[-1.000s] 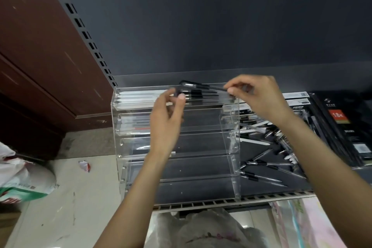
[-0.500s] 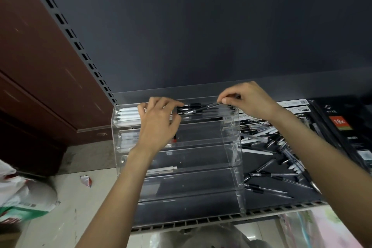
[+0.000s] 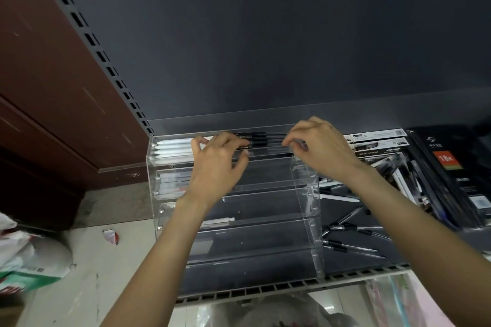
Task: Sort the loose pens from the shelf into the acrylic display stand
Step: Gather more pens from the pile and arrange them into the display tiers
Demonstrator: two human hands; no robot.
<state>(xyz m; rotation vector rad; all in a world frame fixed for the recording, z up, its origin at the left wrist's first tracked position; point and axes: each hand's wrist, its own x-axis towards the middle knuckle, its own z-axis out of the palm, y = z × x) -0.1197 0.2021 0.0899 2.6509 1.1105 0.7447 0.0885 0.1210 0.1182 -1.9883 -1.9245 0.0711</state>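
Black pens (image 3: 261, 139) lie side by side in the top tier of the clear display stand (image 3: 305, 220), their long axis running straight across from one hand to the other. The left hand (image 3: 216, 167) has its fingertips curled onto the capped ends, the right hand (image 3: 322, 147) pinches at the thin tip ends; whether either truly clamps a pen or only nudges it, I cannot tell. Both hands sit equally near, one at each end. Beyond the left hand's fingers white pens (image 3: 174, 147) fill the same tier. Below the right wrist, past the stand's side wall, the loose pens (image 3: 350, 236) lie scattered on the shelf (image 3: 358, 272), nearer the right hand. The boxed packs (image 3: 451, 175) stand farther right. Nothing blocks the reach down, in my judgement.
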